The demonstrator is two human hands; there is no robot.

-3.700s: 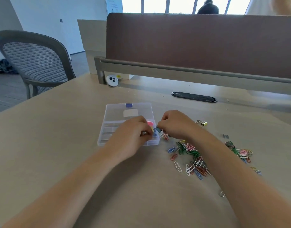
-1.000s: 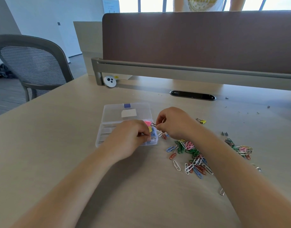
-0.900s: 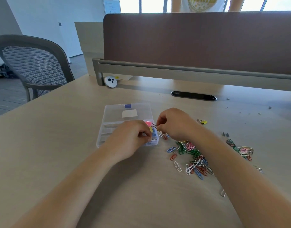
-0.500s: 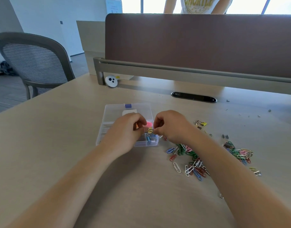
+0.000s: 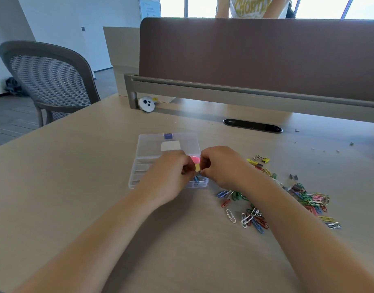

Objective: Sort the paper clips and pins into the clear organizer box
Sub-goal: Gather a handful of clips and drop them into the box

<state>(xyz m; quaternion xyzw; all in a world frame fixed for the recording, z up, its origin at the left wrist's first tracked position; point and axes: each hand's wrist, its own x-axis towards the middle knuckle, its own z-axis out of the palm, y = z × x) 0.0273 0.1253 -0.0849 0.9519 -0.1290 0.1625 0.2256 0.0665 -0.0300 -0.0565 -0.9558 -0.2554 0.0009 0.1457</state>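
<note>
From my head camera, the desk is pale, smooth wood grain with a brown padded divider at its far edge. The organizer box is thin clear plastic, rectangular with rounded corners, its lid laid open toward the divider, a blue latch on the lid's far rim. My left hand and right hand are curled above its right end, fingertips pinched together on one small yellowish clip — which hand truly has it I cannot tell. Below it, that end's compartments show a round pink piece and a few blue and grey clips. Loose wire paper clips — white, red, blue, green — lie scattered on the desk right of the box, and yellow binder clips sit beyond my right wrist.
</note>
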